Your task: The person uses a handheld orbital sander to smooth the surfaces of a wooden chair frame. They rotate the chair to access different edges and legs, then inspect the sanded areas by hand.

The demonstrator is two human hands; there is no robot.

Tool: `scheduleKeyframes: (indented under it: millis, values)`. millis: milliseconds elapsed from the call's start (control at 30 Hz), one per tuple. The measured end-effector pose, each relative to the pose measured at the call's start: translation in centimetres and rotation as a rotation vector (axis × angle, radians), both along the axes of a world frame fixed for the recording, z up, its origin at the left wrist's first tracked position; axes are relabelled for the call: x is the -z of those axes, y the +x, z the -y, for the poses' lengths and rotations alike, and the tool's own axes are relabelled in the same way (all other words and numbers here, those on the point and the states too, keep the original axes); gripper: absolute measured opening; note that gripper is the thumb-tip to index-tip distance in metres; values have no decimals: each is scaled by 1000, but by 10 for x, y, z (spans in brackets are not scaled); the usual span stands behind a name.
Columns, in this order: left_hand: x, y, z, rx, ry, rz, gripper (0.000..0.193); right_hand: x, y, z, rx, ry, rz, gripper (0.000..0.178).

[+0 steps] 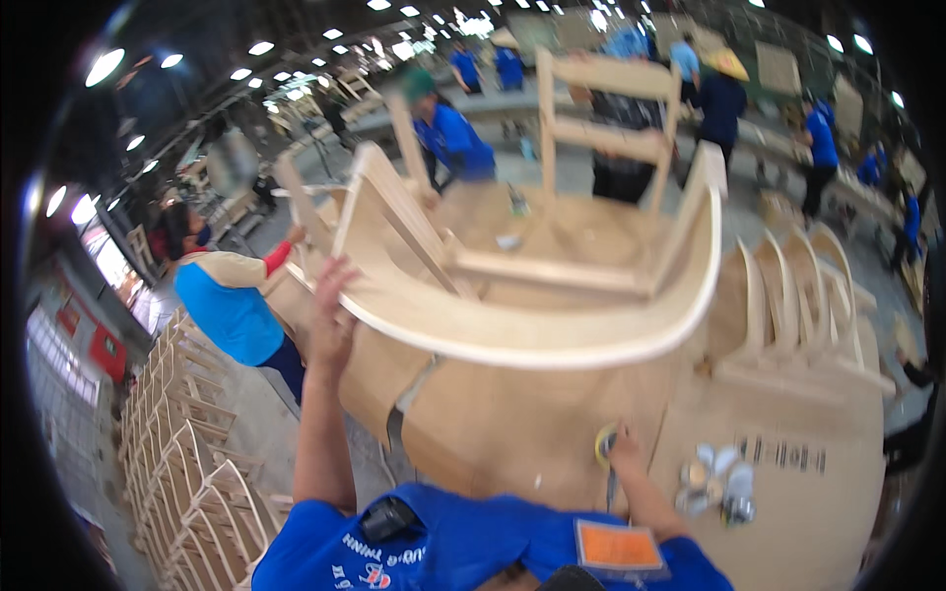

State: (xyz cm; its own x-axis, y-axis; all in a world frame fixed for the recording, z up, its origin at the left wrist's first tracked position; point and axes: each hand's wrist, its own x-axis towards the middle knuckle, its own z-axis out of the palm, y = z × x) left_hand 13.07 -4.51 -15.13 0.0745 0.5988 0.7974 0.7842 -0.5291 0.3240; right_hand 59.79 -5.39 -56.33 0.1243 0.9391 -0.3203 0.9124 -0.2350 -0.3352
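head view: we judge this steadying; left hand (332,315) clamps wooden frame (512,333), right hand (625,451) grips yellow roll (602,446); next needs firm support.

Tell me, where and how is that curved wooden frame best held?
Probably by the left outer edge of the curved wooden frame, coming from the person's left: its thin rim is exposed there, and the left hand is on it.

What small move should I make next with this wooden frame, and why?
Perhaps set down the yellow round item and bring your right hand to the right side of the curved wooden frame: of your two hands, only the left hand touches it, at its left edge.
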Motion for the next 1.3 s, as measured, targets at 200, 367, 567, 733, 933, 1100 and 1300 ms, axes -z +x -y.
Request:
scheduleKeyframes:
  millis: [200, 367, 567, 733, 933, 1100, 1300]
  values:
    - [-3, 0, 14, 86, -26, 18, 50, 49, -6, -17, 146, 139, 69, 101]
    - [-7, -14, 11, 84, 79, -92, 49, 56, 6, 11, 306, 337, -213, 78]
    - [-8, -34, -11, 379, 171, -137, 53, -4, 18, 55, 494, 649, -404, 83]
    - [0, -49, -35, 560, 266, -86, 50, -112, 18, 130, 599, 910, -400, 82]
    - [6, -57, -39, 645, 382, -139, 56, -277, -62, 247, 663, 1436, -99, 68]
    - [12, -53, -42, 697, 440, -49, 54, -405, -122, 314, 749, 1822, -430, 60]
    - [11, -55, -42, 747, 445, -52, 47, -533, -191, 262, 309, 1628, -262, 60]
